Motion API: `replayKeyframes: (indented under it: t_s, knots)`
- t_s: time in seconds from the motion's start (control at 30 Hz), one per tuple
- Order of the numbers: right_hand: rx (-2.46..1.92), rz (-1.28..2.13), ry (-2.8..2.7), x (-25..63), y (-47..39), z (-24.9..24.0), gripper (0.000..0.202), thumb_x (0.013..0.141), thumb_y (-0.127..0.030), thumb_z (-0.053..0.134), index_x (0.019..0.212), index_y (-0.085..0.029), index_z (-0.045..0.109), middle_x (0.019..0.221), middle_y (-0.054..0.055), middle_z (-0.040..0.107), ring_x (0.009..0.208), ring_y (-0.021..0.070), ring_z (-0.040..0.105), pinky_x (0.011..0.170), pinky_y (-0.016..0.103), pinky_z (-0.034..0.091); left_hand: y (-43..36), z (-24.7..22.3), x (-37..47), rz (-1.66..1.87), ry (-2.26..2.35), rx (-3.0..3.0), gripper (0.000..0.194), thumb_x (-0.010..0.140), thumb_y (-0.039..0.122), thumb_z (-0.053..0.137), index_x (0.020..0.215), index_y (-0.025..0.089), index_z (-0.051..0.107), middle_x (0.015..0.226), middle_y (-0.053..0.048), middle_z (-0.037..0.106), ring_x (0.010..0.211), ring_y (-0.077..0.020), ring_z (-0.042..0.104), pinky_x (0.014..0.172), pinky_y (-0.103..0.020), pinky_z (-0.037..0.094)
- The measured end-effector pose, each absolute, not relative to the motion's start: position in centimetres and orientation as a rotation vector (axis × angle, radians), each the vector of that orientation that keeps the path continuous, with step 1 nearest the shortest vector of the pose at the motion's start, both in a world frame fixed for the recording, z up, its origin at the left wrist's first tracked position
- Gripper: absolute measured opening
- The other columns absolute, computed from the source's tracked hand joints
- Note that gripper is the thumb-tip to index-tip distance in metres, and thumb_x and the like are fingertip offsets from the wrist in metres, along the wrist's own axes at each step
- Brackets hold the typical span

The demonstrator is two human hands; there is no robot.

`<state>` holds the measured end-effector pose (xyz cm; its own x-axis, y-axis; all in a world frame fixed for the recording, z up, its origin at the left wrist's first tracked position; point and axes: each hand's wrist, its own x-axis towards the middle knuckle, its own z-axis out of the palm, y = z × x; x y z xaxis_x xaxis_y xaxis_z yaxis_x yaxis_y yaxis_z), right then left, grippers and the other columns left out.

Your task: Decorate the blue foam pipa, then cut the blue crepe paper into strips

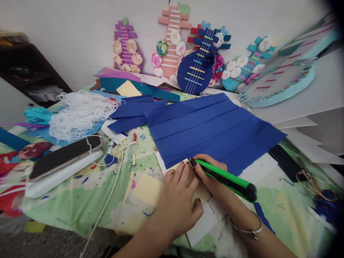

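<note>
My right hand (209,173) is closed around a green and black utility knife (225,176), its front end down at a cream card. Beside it, my left hand (178,200) lies with its fingers stretched out, pressing on that cream card (202,193). The fingers hide much of the card, and the knife's blade cannot be made out. Just beyond both hands spreads a creased sheet of blue paper (204,125) over white sheets. Left of my left hand is another cream piece (147,189), with a thin cream strip (128,188) near it.
A phone (67,156) rests on a white box at the left, with a white cable (107,200) running past it. Behind lies tangled white yarn (80,114). Decorated paper guitars (195,71) lean against the wall. Gold-handled scissors (313,182) lie at the right.
</note>
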<state>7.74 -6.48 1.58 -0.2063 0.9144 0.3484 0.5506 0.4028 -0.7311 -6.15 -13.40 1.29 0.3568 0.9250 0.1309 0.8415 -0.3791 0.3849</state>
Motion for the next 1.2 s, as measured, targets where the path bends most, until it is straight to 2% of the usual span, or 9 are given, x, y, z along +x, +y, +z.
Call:
replayKeyframes:
  t_s: [0.2,0.4,0.63,0.93,1.2]
  knots:
    - [-1.248,0.683,-1.883,7.62,-6.72,1.77,0.013,0.083,-0.021,0.053,0.090,-0.022,0.065,0.083,0.001,0.071,0.071,0.0144,0.067,0.072,0.025,0.053,-13.38,1.20,-6.21,0.493,1.575,2.353,0.049,0.083,0.038,0.051,0.128,0.020,0.048,0.146,-0.015,0.038,0.139,-0.0303,0.025,0.107,-0.052,0.025]
    - [-1.278,0.627,-1.898,7.69,-6.74,1.97,0.011,0.082,-0.020,0.055,0.086,-0.021,0.065,0.079,0.000,0.071,0.068,0.0135,0.066,0.072,0.024,0.053,-13.39,1.27,-6.25,0.491,1.581,2.350,0.048,0.083,0.037,0.050,0.128,0.020,0.048,0.147,-0.013,0.037,0.139,-0.0287,0.025,0.108,-0.051,0.024]
    - [-1.263,0.662,-1.908,7.76,-6.68,1.90,0.012,0.083,-0.020,0.054,0.088,-0.021,0.065,0.082,0.001,0.071,0.072,0.0139,0.066,0.074,0.025,0.052,-13.33,1.30,-6.26,0.502,1.579,2.347,0.048,0.082,0.036,0.052,0.127,0.020,0.048,0.146,-0.013,0.038,0.139,-0.0293,0.025,0.107,-0.051,0.024]
    - [-1.259,0.620,-1.901,7.77,-6.86,2.05,0.011,0.082,-0.019,0.055,0.086,-0.021,0.064,0.078,-0.001,0.070,0.067,0.0120,0.065,0.068,0.022,0.050,-13.35,1.11,-6.23,0.490,1.589,2.361,0.048,0.083,0.038,0.050,0.128,0.020,0.048,0.147,-0.013,0.037,0.139,-0.0284,0.024,0.108,-0.051,0.024]
    - [-1.270,0.654,-1.908,7.79,-6.73,1.97,0.011,0.083,-0.021,0.055,0.086,-0.020,0.065,0.080,0.000,0.071,0.070,0.0127,0.065,0.073,0.023,0.050,-13.46,0.93,-6.32,0.488,1.582,2.355,0.051,0.083,0.039,0.049,0.130,0.021,0.046,0.148,-0.013,0.037,0.140,-0.0277,0.024,0.108,-0.050,0.024]
